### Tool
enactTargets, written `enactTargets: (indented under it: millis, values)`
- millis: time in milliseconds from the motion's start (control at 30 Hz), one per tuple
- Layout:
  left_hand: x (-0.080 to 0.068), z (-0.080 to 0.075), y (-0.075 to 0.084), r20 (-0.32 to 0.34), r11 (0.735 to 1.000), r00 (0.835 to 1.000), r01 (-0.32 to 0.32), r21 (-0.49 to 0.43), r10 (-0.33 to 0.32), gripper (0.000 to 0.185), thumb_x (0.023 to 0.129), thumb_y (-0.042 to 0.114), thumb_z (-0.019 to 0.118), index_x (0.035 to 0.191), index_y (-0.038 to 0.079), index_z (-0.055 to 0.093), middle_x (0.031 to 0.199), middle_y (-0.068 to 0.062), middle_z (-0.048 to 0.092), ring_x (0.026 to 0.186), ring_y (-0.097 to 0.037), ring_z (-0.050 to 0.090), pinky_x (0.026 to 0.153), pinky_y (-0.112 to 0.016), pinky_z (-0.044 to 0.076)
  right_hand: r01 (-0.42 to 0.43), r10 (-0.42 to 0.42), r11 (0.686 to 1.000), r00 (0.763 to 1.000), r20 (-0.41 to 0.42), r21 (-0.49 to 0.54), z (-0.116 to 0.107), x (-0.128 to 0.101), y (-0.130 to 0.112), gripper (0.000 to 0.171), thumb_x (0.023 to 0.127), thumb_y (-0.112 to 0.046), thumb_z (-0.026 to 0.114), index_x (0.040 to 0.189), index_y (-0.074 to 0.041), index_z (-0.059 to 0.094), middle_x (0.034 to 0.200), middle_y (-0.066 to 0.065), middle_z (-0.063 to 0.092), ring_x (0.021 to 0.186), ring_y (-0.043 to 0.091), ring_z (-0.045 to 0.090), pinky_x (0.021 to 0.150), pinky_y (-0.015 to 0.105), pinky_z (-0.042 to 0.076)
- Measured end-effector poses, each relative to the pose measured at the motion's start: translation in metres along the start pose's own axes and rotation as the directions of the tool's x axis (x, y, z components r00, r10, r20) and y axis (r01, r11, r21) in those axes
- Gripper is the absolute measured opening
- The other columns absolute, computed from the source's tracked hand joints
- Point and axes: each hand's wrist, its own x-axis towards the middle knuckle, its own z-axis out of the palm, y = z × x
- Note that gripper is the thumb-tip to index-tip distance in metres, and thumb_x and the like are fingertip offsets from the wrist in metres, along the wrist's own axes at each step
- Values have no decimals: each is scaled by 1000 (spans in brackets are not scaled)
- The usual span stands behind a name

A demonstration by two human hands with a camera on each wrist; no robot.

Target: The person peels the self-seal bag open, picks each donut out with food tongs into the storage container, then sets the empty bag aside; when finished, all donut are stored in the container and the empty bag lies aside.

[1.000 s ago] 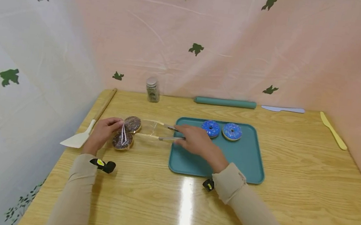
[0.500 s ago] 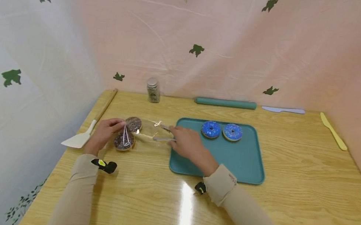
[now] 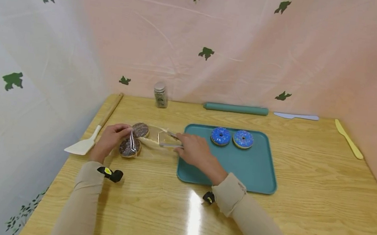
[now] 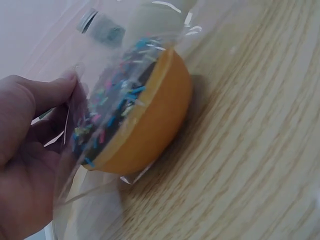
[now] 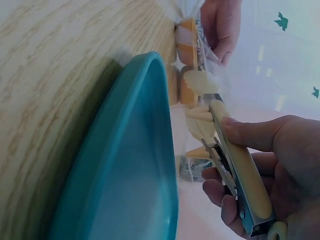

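Note:
My left hand pinches the edge of a clear plastic bag between thumb and fingers. Two chocolate-frosted donuts lie inside it, a far one and a near one; in the left wrist view colourful sprinkles show on one donut. With my right hand I grip metal tongs by their cream-padded handles. The cream tips are spread apart and reach left into the bag's mouth, close by the donuts. Below that hand is the left edge of a teal tray.
Two blue-frosted donuts, one left and one right, sit on the tray's far side. A spatula lies beyond the left hand. Along the back are a spice jar, a teal rolling pin, a blue knife and a yellow knife.
My right hand has moved left with the tongs, bringing their tips nearer the chocolate donuts within the bag. The left hand keeps its pinch and has barely shifted.

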Motion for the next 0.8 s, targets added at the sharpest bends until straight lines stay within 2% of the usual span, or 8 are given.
enactTargets:
  millis: [100,267,400,600,800]
  values:
    - [0,2,0,-28,997,1000,-9,72,11,37,97,28,57,116,-3,63,98,2,64,84,1,56,73,-16,49,-13,13,1000,1000,-3,12,-2,-2,1,46,91,-41,64,129,-16,59,106,4,68,83,23,65,64,40,51]
    - [0,5,2,-63,987,998,-7,163,18,36,99,31,53,116,2,64,109,-14,63,87,-6,55,72,-19,47,-37,37,999,999,-10,38,-7,-9,2,47,90,-41,65,130,-16,59,104,5,70,82,23,65,66,40,51]
    - [-1,6,3,-72,983,997,-10,181,23,38,99,32,51,118,1,63,112,-18,62,90,-10,56,75,-22,48,-44,46,997,998,-39,63,-10,-17,3,46,90,-40,65,129,-17,59,101,4,70,77,21,64,60,37,49]
    - [0,8,3,-79,982,996,-16,191,32,39,99,32,51,118,1,63,113,-19,62,91,-11,57,81,-31,49,-67,73,994,995,-73,85,-12,-32,6,48,90,-39,65,133,-19,58,112,4,69,84,21,65,60,38,50]
    - [0,9,3,-83,977,995,-40,211,58,37,99,31,52,114,0,64,107,-19,64,84,-8,55,75,-29,49,-54,65,992,992,-104,110,-14,-46,15,47,89,-37,67,131,-16,59,107,6,70,70,15,59,54,32,45]
